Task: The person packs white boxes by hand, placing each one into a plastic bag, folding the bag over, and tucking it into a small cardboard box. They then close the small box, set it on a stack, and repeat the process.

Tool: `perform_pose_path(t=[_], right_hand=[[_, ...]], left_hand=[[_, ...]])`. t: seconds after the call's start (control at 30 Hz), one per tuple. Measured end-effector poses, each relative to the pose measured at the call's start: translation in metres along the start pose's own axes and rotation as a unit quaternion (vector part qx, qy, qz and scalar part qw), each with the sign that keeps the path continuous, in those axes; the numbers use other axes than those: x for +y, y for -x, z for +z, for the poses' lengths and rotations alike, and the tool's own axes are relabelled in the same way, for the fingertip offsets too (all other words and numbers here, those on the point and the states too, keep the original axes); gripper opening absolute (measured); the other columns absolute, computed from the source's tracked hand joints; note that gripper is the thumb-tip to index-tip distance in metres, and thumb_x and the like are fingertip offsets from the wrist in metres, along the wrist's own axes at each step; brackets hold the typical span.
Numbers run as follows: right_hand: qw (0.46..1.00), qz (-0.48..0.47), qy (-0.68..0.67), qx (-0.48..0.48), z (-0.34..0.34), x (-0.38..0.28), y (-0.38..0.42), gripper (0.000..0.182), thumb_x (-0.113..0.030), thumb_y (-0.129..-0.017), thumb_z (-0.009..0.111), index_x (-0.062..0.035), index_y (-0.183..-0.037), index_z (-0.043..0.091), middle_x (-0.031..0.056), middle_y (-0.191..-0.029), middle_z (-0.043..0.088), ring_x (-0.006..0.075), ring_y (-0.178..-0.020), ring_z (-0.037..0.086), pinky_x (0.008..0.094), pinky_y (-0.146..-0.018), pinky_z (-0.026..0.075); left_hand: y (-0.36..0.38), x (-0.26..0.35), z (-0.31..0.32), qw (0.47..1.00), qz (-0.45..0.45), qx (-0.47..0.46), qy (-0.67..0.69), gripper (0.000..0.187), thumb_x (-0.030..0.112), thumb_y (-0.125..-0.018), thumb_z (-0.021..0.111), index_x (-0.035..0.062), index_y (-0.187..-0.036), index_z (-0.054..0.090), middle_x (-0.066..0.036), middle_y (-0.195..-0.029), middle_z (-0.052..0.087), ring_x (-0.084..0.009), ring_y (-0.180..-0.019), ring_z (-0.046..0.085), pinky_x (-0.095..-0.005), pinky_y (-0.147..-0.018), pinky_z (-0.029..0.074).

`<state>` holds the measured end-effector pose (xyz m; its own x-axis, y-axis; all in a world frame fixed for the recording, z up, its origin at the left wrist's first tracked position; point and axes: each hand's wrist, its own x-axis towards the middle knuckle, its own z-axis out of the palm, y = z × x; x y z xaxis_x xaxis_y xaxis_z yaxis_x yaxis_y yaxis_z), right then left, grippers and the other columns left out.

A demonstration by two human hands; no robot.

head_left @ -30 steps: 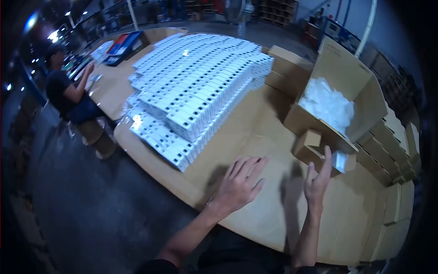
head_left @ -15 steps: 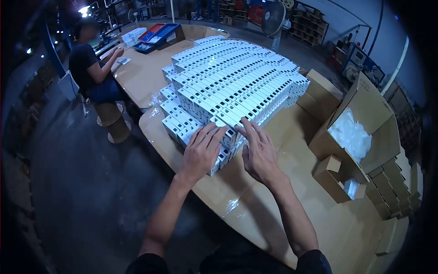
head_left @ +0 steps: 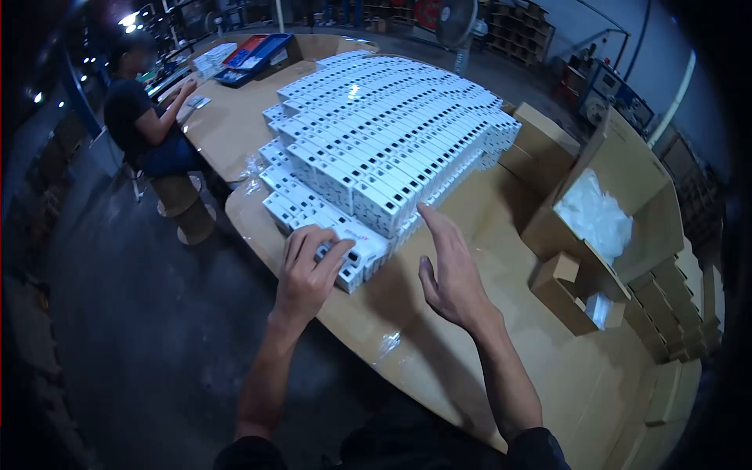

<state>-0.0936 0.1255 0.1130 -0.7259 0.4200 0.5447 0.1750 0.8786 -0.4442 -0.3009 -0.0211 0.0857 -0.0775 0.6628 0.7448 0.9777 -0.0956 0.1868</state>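
A large stepped stack of narrow white boxes [head_left: 392, 141] with dark square openings fills the middle of the table. At its near lower end, my left hand [head_left: 308, 270] has its fingers curled over a white box [head_left: 362, 237] that shows a small printed mark. That box lies on the lower layer, and part of it is hidden under my fingers. My right hand [head_left: 454, 278] is open, thumb apart from the fingers. Its index fingertip is close to the near right corner of the stack; whether it touches cannot be made out.
An open carton [head_left: 650, 204] with clear plastic bags [head_left: 594, 219] stands at right, a smaller carton [head_left: 572, 294] before it. Red and blue trays [head_left: 254, 59] lie at the far left of the cardboard-covered table [head_left: 470, 376]. A seated person [head_left: 141, 110] works there.
My left hand has moved down and left from the stack's upper near edge to the lower layer, along with a white box. My right hand has drawn slightly back and opened.
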Motion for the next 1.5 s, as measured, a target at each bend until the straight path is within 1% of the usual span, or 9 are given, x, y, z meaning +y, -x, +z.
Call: perform_pose_path(t=[0.23, 0.5, 0.7, 0.83, 0.87, 1.03, 1.37, 1.43, 1.5], right_hand=[[0.841, 0.274, -0.454, -0.106, -0.063, 0.0, 0.06, 0.058, -0.026, -0.106, 0.059, -0.0131, -0.158, 0.038, 0.0154, -0.12, 0.062, 0.0183, -0.101, 0.064, 0.0321, -0.079, 0.056], [0.755, 0.321, -0.565, 0.087, -0.119, 0.05, 0.093, 0.027, -0.017, -0.107, 0.056, -0.0061, -0.131, 0.062, 0.0046, -0.108, 0.063, 0.0107, -0.092, 0.065, 0.0282, -0.074, 0.06], [0.842, 0.327, -0.387, 0.183, -0.208, 0.107, 0.118, 0.022, -0.004, -0.106, 0.049, -0.0004, -0.111, 0.071, 0.0035, -0.102, 0.067, 0.0108, -0.089, 0.064, 0.0282, -0.077, 0.06], [0.946, 0.228, 0.036, 0.227, -0.265, 0.169, 0.123, 0.022, -0.014, -0.101, 0.058, -0.0069, -0.114, 0.074, 0.0054, -0.088, 0.067, 0.0128, -0.072, 0.055, 0.0296, -0.071, 0.047], [0.918, 0.335, -0.019, 0.212, -0.283, 0.168, 0.117, 0.024, -0.017, -0.1, 0.058, -0.0097, -0.117, 0.075, 0.0071, -0.084, 0.065, 0.0145, -0.071, 0.053, 0.031, -0.07, 0.046], [0.907, 0.347, 0.004, 0.239, -0.313, 0.237, 0.112, 0.028, -0.023, -0.099, 0.06, -0.0088, -0.118, 0.075, 0.0098, -0.086, 0.066, 0.0197, -0.08, 0.06, 0.0346, -0.081, 0.051], [0.903, 0.354, 0.022, 0.242, -0.311, 0.276, 0.115, 0.031, -0.026, -0.093, 0.067, -0.0121, -0.118, 0.077, 0.0178, -0.108, 0.073, 0.0299, -0.109, 0.064, 0.0422, -0.098, 0.049], [0.899, 0.362, 0.021, 0.247, -0.312, 0.267, 0.107, 0.037, -0.035, -0.091, 0.072, -0.0069, -0.114, 0.077, 0.018, -0.104, 0.075, 0.0306, -0.105, 0.067, 0.0413, -0.101, 0.048], [0.901, 0.357, 0.016, 0.247, -0.313, 0.252, 0.098, 0.042, -0.039, -0.09, 0.075, -0.0037, -0.112, 0.078, 0.0184, -0.102, 0.075, 0.0303, -0.103, 0.069, 0.0406, -0.1, 0.05]], left_hand=[[-0.017, 0.07, 0.034, 0.987, 0.09, 0.01, 0.134, 0.04, -0.009, -0.067, 0.081, 0.003, -0.104, 0.071, -0.011, -0.111, 0.061, -0.0373, -0.112, 0.061, -0.048, -0.09, 0.056], [-0.111, 0.153, 0.083, 0.942, 0.158, -0.08, 0.286, 0.036, 0.003, -0.071, 0.088, 0.0029, -0.101, 0.067, -0.013, -0.111, 0.063, -0.0328, -0.104, 0.065, -0.0427, -0.084, 0.056], [-0.211, 0.213, 0.181, 0.894, 0.036, -0.185, 0.406, 0.021, 0.015, -0.089, 0.076, -0.0026, -0.099, 0.069, -0.018, -0.092, 0.07, -0.0302, -0.082, 0.07, -0.0385, -0.073, 0.054], [-0.274, 0.249, 0.3, 0.914, 0.101, -0.248, 0.305, 0.03, 0.021, -0.09, 0.075, -0.0089, -0.093, 0.07, -0.027, -0.093, 0.072, -0.0394, -0.078, 0.071, -0.045, -0.072, 0.055], [-0.284, 0.258, 0.329, 0.93, 0.089, -0.254, 0.251, 0.032, 0.021, -0.089, 0.076, -0.0096, -0.093, 0.07, -0.029, -0.094, 0.072, -0.0413, -0.081, 0.071, -0.0463, -0.075, 0.056], [-0.319, 0.271, 0.435, 0.923, 0.034, -0.359, 0.134, 0.032, 0.019, -0.085, 0.077, -0.0062, -0.103, 0.072, -0.028, -0.117, 0.069, -0.0455, -0.105, 0.069, -0.0521, -0.09, 0.058], [-0.342, 0.264, 0.375, 0.949, 0.018, -0.181, 0.256, 0.025, 0.017, -0.085, 0.08, -0.002, -0.086, 0.064, -0.018, -0.076, 0.07, -0.0285, -0.071, 0.071, -0.0425, -0.074, 0.056], [-0.342, 0.261, 0.355, 0.88, -0.036, -0.245, 0.405, 0.023, 0.015, -0.095, 0.073, 0.0014, -0.089, 0.056, -0.007, -0.078, 0.066, -0.0131, -0.074, 0.066, -0.0365, -0.074, 0.061], [-0.332, 0.261, 0.334, 0.709, -0.118, -0.308, 0.623, 0.019, 0.013, -0.1, 0.068, 0.003, -0.094, 0.054, -0.002, -0.083, 0.063, -0.0087, -0.081, 0.064, -0.0344, -0.077, 0.064]])
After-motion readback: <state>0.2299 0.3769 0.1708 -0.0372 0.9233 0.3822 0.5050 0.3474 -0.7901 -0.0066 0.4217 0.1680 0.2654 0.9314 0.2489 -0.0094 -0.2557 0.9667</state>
